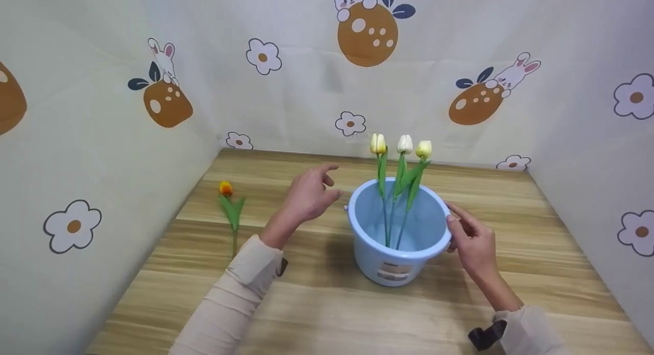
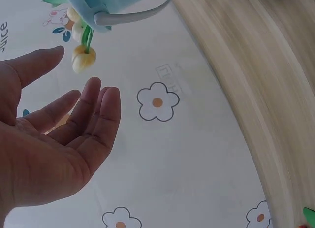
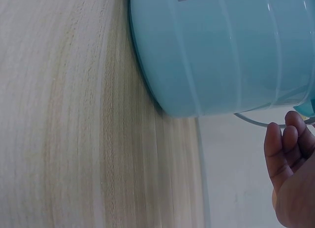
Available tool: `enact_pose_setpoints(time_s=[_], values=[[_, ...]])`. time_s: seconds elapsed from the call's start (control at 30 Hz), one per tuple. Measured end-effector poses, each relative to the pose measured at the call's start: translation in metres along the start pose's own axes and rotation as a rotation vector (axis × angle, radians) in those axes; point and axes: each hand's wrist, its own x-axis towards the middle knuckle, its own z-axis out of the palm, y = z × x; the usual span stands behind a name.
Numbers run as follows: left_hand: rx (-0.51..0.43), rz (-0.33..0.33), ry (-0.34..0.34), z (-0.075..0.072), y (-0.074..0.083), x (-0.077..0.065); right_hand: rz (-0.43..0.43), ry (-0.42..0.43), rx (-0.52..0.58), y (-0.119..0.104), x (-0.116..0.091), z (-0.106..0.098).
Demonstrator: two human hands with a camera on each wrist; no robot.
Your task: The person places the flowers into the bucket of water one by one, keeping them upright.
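Observation:
A light blue bucket (image 1: 369, 260) stands upright on the wooden table. Inside it lean three artificial tulips: a yellow-and-white one (image 1: 378, 143), a white one (image 1: 404, 144) and a pale yellow one (image 1: 423, 149), blooms above the rim. My right hand (image 1: 475, 245) grips the bucket's right rim, thumb on top and fingers curled at the outside. Its fingers appear beside the thin handle (image 3: 253, 121) in the right wrist view. Left of the bucket, my left hand (image 1: 312, 194) hovers with loosely bent fingers and holds nothing. The left wrist view shows its palm (image 2: 49, 159) bare.
An orange-and-yellow tulip (image 1: 226, 189) with green leaves lies on the table (image 1: 306, 314) at the left, beyond my left forearm. A pale cloth wall (image 1: 296, 104) printed with rabbits, oranges and flowers encloses the table at the back and both sides.

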Motion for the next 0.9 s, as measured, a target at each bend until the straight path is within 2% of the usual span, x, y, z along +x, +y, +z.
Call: enact_pose_setpoints(time_s=[0.23, 0.53, 0.67, 0.9], values=[[-0.023, 0.016, -0.005, -0.012, -0.015, -0.001, -0.040, 0.013, -0.026, 0.004, 0.003, -0.004], [-0.023, 0.019, 0.024, -0.026, -0.044, -0.005, -0.012, 0.015, 0.012, -0.019, -0.003, -0.002], [0.030, -0.021, -0.001, -0.033, -0.059, -0.008, -0.003, 0.002, -0.012, -0.017, -0.003, -0.001], [0.147, -0.087, -0.060, -0.044, -0.084, -0.013, -0.022, 0.014, -0.015, 0.004, 0.003, -0.001]])
